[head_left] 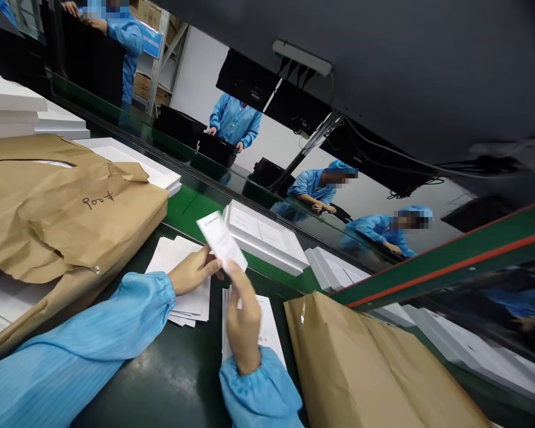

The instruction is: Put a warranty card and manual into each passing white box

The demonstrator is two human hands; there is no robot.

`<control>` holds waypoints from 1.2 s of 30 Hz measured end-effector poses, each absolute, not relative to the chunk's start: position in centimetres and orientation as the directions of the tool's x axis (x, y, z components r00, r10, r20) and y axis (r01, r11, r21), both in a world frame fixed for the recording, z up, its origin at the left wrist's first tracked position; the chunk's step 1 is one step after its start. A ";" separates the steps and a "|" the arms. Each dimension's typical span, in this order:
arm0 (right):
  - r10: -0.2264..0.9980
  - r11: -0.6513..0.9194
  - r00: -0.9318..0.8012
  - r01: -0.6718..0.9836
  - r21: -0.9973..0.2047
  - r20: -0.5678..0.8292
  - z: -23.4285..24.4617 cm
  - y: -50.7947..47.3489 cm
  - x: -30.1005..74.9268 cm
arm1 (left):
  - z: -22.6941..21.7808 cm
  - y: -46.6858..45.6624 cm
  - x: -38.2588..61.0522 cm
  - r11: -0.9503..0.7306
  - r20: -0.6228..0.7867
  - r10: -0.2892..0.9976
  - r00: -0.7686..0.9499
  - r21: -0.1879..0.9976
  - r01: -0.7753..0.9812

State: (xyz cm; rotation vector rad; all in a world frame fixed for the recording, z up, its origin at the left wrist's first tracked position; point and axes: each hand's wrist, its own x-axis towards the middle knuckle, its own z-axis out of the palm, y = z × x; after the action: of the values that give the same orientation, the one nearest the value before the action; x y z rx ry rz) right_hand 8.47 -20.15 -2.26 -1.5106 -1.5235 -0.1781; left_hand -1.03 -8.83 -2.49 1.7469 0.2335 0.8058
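Observation:
A small white printed leaflet [220,238] is held up tilted in front of me. My right hand [244,312] pinches it at its lower right end. Against its lower left edge, my left hand [194,272] grips with thumb and fingers, the tips partly hidden. Beneath my left hand lies a loose pile of white papers [196,304]. A second stack of white printed sheets [270,324] is under my right hand and partly covered by it.
An open brown paper package [134,208] with white sheets is at left, another brown package [352,362] at right. White box trays [267,238] stand on the green conveyor belt [191,208] beyond. Several co-workers in blue [236,122] work across it. A dark panel hangs overhead.

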 end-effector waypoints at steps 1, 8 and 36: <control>0.753 0.243 0.099 0.877 -0.414 0.651 -2.6 -20.0 8.1 | -2.9 -9.1 -0.6 -0.249 0.358 0.554 0.752 0.933 -0.261; 0.923 0.084 0.065 0.928 -0.363 0.380 -1.1 -20.5 9.9 | -4.8 -8.4 0.5 0.058 0.167 0.741 0.651 0.949 -0.309; 0.757 -0.645 0.641 0.702 -0.303 -0.126 -1.7 -24.7 16.8 | -5.1 -8.5 0.6 0.050 0.121 0.752 0.648 0.970 -0.239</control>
State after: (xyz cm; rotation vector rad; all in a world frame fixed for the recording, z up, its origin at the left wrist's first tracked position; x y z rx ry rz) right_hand 16.82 -24.72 -1.68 -2.6359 -1.1898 0.3565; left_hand 0.61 -8.53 -5.05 1.3162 0.4864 0.8014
